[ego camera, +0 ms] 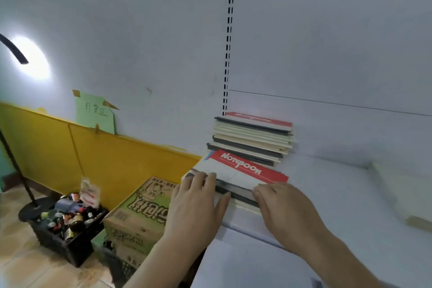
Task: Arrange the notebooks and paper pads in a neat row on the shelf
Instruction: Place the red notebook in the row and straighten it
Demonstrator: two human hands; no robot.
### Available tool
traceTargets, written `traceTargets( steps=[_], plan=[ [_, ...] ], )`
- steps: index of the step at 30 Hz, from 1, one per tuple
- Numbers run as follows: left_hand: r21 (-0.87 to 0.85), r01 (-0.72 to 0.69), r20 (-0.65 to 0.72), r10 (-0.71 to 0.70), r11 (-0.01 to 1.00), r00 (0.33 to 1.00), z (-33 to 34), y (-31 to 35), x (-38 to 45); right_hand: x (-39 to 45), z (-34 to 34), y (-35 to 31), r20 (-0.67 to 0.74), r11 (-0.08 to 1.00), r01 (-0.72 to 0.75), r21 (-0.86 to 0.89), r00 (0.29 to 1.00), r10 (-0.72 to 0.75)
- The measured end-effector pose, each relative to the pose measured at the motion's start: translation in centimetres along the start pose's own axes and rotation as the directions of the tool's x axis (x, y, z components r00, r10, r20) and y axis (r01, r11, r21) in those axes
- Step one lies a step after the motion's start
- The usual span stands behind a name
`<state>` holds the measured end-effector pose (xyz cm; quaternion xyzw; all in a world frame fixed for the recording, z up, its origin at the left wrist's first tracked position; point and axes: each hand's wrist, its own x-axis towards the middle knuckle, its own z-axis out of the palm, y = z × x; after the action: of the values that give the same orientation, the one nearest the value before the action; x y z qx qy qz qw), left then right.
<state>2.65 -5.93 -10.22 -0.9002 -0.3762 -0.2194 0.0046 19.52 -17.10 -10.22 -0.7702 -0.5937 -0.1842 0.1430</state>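
Notebooks (236, 179) under both hands, left hand (198, 201) and right hand (282, 206), seemingly pressed.

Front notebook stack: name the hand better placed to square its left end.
Left. The left hand already rests on the left end of the front notebook stack; the right hand holds its right end.

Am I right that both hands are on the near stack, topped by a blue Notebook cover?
Not quite: the head view shows the cover is red and white, not blue. The left hand and right hand do rest on the near stack.
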Motion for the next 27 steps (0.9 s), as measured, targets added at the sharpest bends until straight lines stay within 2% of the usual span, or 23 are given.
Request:
traceTargets(
  steps=[2, 5, 6, 7, 8, 9, 10, 11, 14, 17, 19, 21, 23, 25, 27],
  plan=[
    [-0.079, -0.052, -0.060, 0.047, 0.996, 0.997, -0.2, -1.0, 0.7, -0.1, 0.0, -0.5, -0.070, 0.995, -0.093, -0.032, 0.993, 0.090],
    [-0.367, -0.058, -0.137, 0.008, 0.928, 0.991, -1.0, -1.7, 1.2, -0.7, -1.3, -2.1, -0.307, 0.985, -0.171, -0.015, 0.939, 0.158],
    [-0.496, -0.040, -0.093, -0.007, 0.867, 0.996, -1.3, -1.7, 1.4, -0.9, -1.7, -3.2, -0.382, 0.984, -0.178, -0.007, 0.910, 0.162],
    [-0.644, -0.008, -0.005, 0.006, 0.765, 1.000, -1.6, -1.5, 1.6, -1.1, -2.0, -4.5, -0.432, 0.985, -0.172, -0.003, 0.889, 0.154],
    [-0.785, 0.049, 0.095, 0.041, 0.618, 0.995, -2.0, -1.1, 1.7, -1.3, -1.9, -6.0, -0.457, 0.989, -0.150, -0.010, 0.880, 0.129],
    [-0.872, 0.116, 0.175, 0.081, 0.475, 0.981, -2.3, -0.5, 1.7, -1.4, -1.6, -7.4, -0.461, 0.993, -0.116, -0.023, 0.883, 0.093],
    [-0.911, 0.165, 0.218, 0.101, 0.378, 0.971, -2.4, 0.0, 1.6, -1.5, -1.0, -8.6, -0.445, 0.996, -0.081, -0.021, 0.893, 0.063],
    [-0.920, 0.199, 0.240, 0.082, 0.338, 0.967, -2.2, 0.4, 1.4, -1.7, -0.5, -9.6, -0.413, 0.998, -0.053, 0.016, 0.909, 0.055],
    [-0.925, 0.236, 0.218, -0.093, 0.297, 0.971, -2.1, 0.0, 1.1, -2.6, -0.2, -10.2, -0.344, 0.984, -0.072, 0.164, 0.931, 0.125],
    [-0.933, 0.255, 0.217, -0.170, 0.253, 0.961, -2.1, -2.0, 1.4, -3.1, -1.0, -8.0, -0.321, 0.920, -0.237, 0.312, 0.885, 0.337],
    [-0.931, 0.243, 0.205, -0.161, 0.272, 0.965, -2.5, -3.3, 1.3, -2.6, -1.0, -5.8, -0.199, 0.913, -0.326, 0.245, 0.905, 0.376],
    [-0.930, 0.200, 0.162, -0.145, 0.309, 0.976, -3.1, -4.3, 1.2, -1.9, 0.0, -3.7, -0.009, 0.954, -0.289, 0.078, 0.957, 0.290],
    [-0.924, 0.168, 0.131, -0.129, 0.342, 0.983, -3.8, -4.9, 1.3, -1.2, 1.0, -2.7, 0.146, 0.976, -0.214, -0.037, 0.965, 0.217],
    [-0.924, 0.154, 0.114, -0.132, 0.349, 0.985, -4.1, -5.4, 1.5, -0.6, 0.7, -2.7, 0.116, 0.986, -0.159, -0.046, 0.980, 0.163],
    [-0.927, 0.168, 0.119, -0.160, 0.335, 0.980, -4.2, -5.7, 1.7, -0.6, -0.4, -2.8, -0.027, 0.985, -0.167, -0.049, 0.986, 0.166]
  ],
)
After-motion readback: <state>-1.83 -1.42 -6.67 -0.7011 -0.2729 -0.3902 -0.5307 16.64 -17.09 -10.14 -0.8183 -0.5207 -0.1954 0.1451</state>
